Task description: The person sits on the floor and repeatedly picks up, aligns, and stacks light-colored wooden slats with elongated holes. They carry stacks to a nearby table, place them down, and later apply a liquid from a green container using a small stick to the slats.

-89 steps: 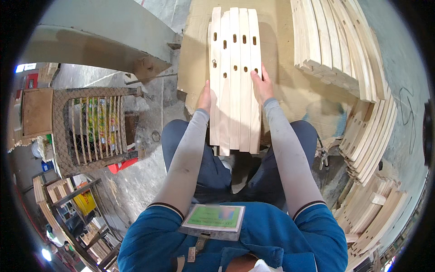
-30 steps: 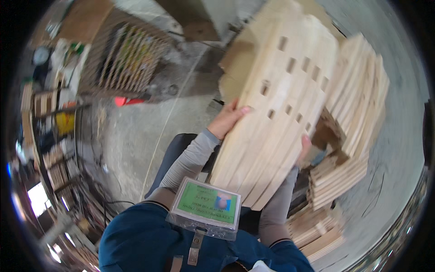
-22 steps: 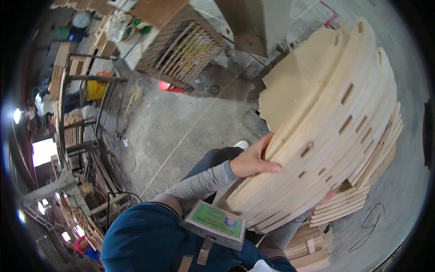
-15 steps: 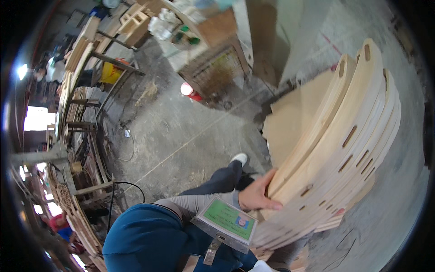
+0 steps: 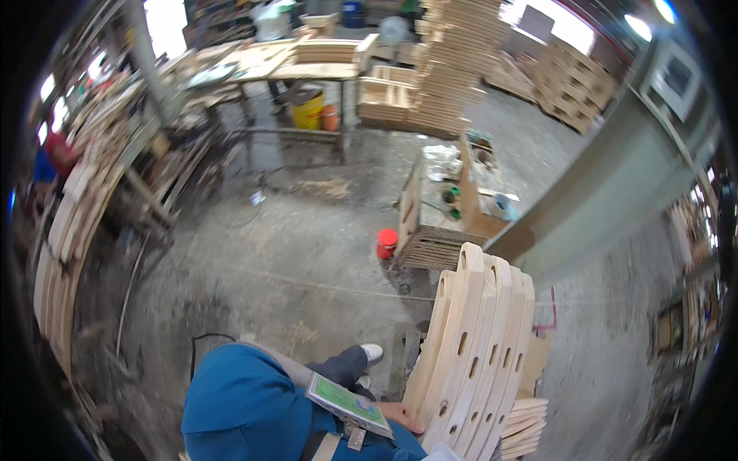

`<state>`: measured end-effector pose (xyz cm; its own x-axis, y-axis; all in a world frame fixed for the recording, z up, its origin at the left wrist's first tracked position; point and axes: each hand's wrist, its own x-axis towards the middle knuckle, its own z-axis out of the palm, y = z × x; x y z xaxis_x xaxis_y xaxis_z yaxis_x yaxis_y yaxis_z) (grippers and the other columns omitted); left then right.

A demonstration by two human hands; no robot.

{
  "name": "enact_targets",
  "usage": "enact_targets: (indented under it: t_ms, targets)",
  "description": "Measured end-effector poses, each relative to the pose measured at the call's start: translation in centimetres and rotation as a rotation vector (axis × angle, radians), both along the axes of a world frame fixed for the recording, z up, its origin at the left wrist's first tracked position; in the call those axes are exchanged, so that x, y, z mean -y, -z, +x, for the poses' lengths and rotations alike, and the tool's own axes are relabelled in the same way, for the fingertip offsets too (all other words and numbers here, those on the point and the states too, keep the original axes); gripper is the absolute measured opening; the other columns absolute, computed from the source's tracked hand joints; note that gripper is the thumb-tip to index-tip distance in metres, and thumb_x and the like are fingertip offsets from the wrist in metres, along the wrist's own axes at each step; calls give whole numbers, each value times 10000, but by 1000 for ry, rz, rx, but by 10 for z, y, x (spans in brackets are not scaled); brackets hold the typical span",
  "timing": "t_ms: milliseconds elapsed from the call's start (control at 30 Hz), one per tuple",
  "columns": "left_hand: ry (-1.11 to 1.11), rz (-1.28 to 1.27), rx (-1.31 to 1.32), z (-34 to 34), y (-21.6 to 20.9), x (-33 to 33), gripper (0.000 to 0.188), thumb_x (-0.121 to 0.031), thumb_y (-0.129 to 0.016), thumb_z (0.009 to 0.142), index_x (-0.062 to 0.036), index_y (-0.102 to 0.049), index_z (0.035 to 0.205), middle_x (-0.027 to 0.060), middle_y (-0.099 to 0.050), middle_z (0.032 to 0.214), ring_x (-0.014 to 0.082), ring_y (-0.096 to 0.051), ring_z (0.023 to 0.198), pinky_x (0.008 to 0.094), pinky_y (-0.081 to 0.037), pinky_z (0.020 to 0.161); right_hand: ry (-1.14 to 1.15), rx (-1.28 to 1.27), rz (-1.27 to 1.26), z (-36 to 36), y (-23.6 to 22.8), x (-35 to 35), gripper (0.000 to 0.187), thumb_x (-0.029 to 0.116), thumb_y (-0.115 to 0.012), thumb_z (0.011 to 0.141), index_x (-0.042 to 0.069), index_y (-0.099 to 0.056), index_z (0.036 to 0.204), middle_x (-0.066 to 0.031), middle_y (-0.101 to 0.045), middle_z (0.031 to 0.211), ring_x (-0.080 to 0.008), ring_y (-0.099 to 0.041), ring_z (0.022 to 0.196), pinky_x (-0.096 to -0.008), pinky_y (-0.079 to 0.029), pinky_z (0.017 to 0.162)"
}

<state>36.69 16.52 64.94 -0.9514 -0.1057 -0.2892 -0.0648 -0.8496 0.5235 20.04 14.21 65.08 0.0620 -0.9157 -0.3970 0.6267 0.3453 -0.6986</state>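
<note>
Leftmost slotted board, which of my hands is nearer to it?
Left. Your left hand touches the leftmost slotted board near its lower end; your right hand isn't visible, so I can't tell where it is.

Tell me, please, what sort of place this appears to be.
Probably a woodworking workshop: slotted wooden boards at the person's left hand, a tall stack of wooden pieces beyond, and a bench bearing wooden parts.

No legible lettering; print on the green chest badge (image 5: 347, 402) too blurred.

Passage left of boards (image 5: 492, 338) over floor (image 5: 269, 300), cabinet (image 5: 430, 252) (red container (image 5: 387, 244) beside) beyond
</note>
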Motion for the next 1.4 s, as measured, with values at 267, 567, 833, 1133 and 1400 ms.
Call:
enact_targets:
  t_ms: [267, 567, 833, 1133, 1400]
  targets:
    - [-266, -16, -112, 92, -47, -1, 348, -284, -661, 781, -80, -512, 1021, -57, -486, 741, 40, -463, 621, 201, -374, 550, -663, -150, -26, 89, -73, 55, 571, 436, -347, 862, 55, -322, 1286, -112, -417, 1257, -207, -429, 1116, -357, -375, 931]
    - [-646, -76, -93, 74, -103, -8, 278, -231, -624, 809, -1, -592, 962, 26, -620, 880, 86, -570, 820, 238, -469, 736, -1406, -208, -28, 148, -135, 121, 579, 450, -335, 872, 65, -303, 1304, -98, -402, 1277, -189, -417, 1130, -350, -366, 943]
    - [-1111, -118, -13, 254, -114, -54, 338, -175, -627, 802, 26, -565, 1068, 83, -604, 1022, 138, -574, 908, 260, -466, 800, -1770, -222, 13, 343, -145, 124, 586, 462, -324, 882, 75, -286, 1320, -85, -389, 1295, -172, -406, 1142, -343, -357, 953]
    - [-1821, 76, -266, 403, -131, -122, 575, -150, -588, 794, 14, -328, 1280, 163, -420, 1271, 278, -442, 1137, 434, -327, 985, -2062, -157, 45, 570, -147, 145, 594, 476, -313, 892, 86, -268, 1338, -71, -374, 1316, -154, -393, 1156, -336, -348, 964]
    - [-2459, -287, -324, 564, -117, -140, 805, -561, -536, 758, -123, -219, 1355, 118, -262, 1381, 308, -271, 1254, 521, -215, 1007, -2388, -116, 99, 814, -127, 148, 602, 488, -302, 901, 96, -251, 1354, -59, -361, 1334, -137, -382, 1169, -330, -339, 975]
